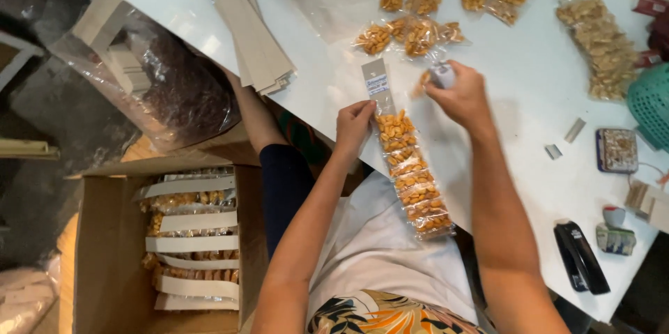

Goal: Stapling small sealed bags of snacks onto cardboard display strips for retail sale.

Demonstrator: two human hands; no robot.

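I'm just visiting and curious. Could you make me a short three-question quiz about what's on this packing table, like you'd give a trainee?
1. True or false: the left hand touches the cardboard strip of peanut packets.
2. Where do the finished strips lie? A) in the cardboard box B) in the green basket C) on the black stapler
3. Fill in: the right hand grips a small ___ object.

Key: 1 true; 2 A; 3 blurred; it is too smeared to name.
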